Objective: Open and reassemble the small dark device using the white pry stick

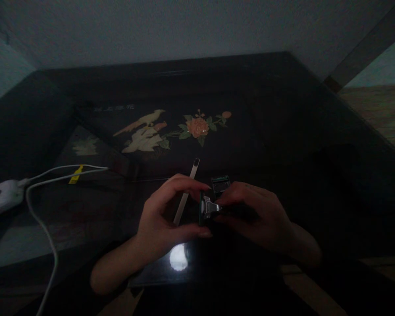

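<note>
Two hands: both meet at lower centre of the frame over one small metal part.
Table [283,131]: dark and glossy, it fills most of the frame; a flower-and-bird inlay [171,129] sits upper centre.
Cable [49,219]: white, it runs from a white adapter [1,196] at the left edge, clear of your work.
Left hand [164,219]: curled half shut, thumb and fingertips pinch the part's left end, likely to steady it.
Right hand [253,215]: closed on the part's right side.
Strip [187,193]: pale and thin, it lies behind your left fingers.
Metal part [210,208]: silvery and dark, a razor-like head, held just above the table between both hands; a second dark piece [220,184] lies just beyond it.
</note>
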A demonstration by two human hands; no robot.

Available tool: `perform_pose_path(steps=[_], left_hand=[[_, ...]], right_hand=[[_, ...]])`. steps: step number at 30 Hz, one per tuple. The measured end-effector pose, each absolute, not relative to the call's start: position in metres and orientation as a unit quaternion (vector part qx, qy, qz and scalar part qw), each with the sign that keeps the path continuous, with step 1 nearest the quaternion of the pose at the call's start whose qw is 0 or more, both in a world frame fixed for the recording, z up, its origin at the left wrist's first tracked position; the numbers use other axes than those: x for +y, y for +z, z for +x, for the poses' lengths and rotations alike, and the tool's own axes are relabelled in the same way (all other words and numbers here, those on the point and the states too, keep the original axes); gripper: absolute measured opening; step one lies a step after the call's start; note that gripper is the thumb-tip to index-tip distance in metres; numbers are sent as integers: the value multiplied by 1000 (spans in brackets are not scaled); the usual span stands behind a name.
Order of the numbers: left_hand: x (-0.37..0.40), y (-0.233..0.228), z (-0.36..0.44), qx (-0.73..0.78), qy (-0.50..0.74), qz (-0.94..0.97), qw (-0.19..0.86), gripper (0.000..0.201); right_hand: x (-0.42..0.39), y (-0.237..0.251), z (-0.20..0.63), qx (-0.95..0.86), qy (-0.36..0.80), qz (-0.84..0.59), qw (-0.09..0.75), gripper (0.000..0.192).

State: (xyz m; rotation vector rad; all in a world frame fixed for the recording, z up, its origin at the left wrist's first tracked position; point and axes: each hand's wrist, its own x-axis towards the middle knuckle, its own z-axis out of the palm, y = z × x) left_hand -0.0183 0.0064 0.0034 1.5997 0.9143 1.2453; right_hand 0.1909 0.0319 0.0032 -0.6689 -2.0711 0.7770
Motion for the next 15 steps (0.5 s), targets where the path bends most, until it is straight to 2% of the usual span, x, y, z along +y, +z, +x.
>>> perform_pose_path(steps=[4,10,15], left_hand=[[8,2,-20,377,483,648,453,45],[8,0,-17,390,492,616,476,55],[11,6,-12,472,442,650,398,26]], right_hand=[[34,2,190,-818,298,-275,408,8],[37,9,192,-752,352,-361,425,10],[43,9,197,-618,465,-456,441,19]])
